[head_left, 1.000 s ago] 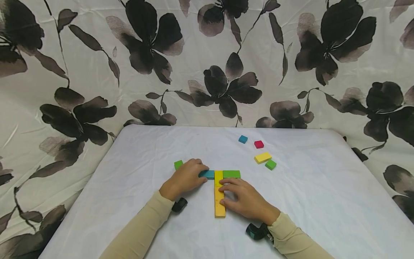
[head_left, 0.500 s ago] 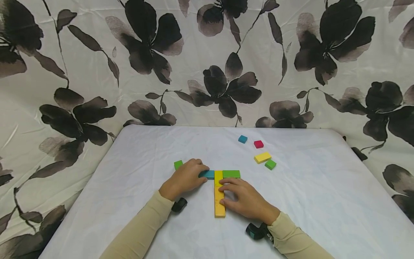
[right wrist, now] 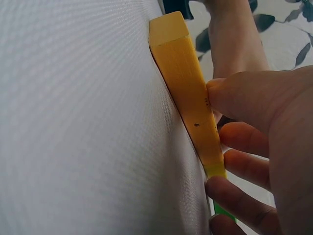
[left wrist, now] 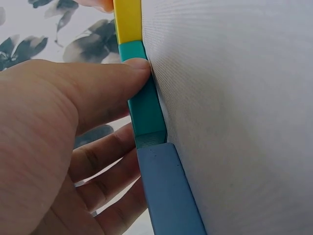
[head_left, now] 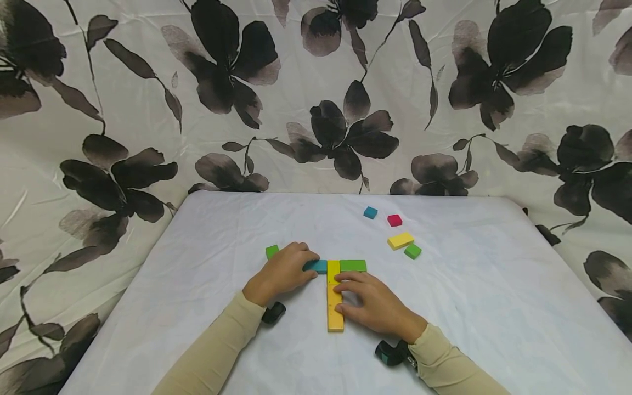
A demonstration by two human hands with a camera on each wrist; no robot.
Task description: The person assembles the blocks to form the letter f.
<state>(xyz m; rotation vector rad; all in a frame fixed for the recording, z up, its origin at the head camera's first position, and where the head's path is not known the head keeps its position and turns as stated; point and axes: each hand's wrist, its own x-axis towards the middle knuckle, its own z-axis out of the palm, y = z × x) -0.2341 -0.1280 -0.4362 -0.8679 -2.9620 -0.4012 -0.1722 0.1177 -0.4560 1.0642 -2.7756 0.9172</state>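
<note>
Flat on the white table lies a T of blocks. A teal block (head_left: 320,267) and a green block (head_left: 353,265) flank a short yellow block (head_left: 333,265), with a longer orange-yellow block (head_left: 336,322) running down below it. My left hand (head_left: 285,269) pinches the teal block, thumb on the near side and fingers on the far side. The left wrist view reveals a blue block (left wrist: 172,188) end to end with the teal one, hidden under the hand in the head view. Fingertips of my right hand (head_left: 377,303) rest on the yellow blocks, fingers loosely bent.
Behind my left hand a green block (head_left: 272,251) shows partly. Farther back right lie a small blue block (head_left: 370,212), a red block (head_left: 395,220), a yellow block (head_left: 400,240) and a green cube (head_left: 412,251). A floral curtain (head_left: 281,164) hangs behind the table (head_left: 474,285).
</note>
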